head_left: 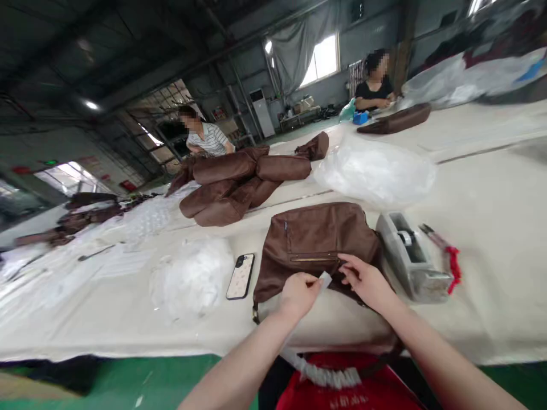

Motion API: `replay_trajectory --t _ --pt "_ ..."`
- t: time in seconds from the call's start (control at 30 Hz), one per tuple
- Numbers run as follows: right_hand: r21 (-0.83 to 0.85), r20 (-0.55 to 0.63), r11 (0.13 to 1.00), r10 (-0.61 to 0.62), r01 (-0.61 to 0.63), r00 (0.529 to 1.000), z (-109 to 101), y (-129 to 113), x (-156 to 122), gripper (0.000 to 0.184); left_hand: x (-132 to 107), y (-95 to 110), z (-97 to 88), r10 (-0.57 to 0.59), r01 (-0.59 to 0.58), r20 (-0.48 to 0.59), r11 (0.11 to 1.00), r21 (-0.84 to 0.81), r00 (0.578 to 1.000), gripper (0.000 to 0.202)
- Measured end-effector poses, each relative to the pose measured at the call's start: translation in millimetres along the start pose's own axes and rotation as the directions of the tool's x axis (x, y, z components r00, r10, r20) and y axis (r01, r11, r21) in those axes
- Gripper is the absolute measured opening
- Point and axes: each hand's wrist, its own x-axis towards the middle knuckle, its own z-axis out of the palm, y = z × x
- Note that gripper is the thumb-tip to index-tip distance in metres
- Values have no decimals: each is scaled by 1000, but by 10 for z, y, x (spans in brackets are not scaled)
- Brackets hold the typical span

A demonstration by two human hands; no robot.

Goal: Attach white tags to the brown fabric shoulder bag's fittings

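The brown bag (318,230) lay on the pale table (491,228), its small bluish tag (285,226) illegible. The left hand (300,293) pinched a white slip (325,279) by the bag's near edge; the right hand (363,279) had its fingers at the zipper's (314,258) end, whether gripping anything I couldn't tell. Just right stood a tape dispenser (414,262); left lay a phone (240,277). Below, a red garment (342,393) bore white characters, too blurred to read.

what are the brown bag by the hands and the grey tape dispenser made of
Brown bag: probably leather or imitation leather, satin finish, judging by its soft creases and low sheen.

Grey tape dispenser: likely hard plastic, smooth finish, given its rigid-looking moulded body.
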Motion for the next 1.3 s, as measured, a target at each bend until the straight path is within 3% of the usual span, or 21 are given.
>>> replay_trajectory --t 0.23,0.43,0.57,0.7,1.17,1.3 --pt "65 112 998 2 -9 994 25 37 39 51 64 76 41 30 -31 -19 999 -39 999 32" --pt "111 81 994 2 -11 997 2 37 54 44 147 170 24 69 -70 -28 997 -33 997 29" --pt "131 8 991 13 -14 1000 13 82 68 47 209 229 5 67 -68 20 998 13 998 32" --pt "148 9 989 7 -8 1000 10 103 70 48 281 283 35 70 -72 34 996 57 997 33" --pt "235 87 972 -16 -5 996 3 42 86 50 421 274 188 10 -4 49 992 -127 999 36" --pt "247 21 965 89 -91 996 7 98 115 42 465 271 256 -37 35 -13 986 -165 999 36"
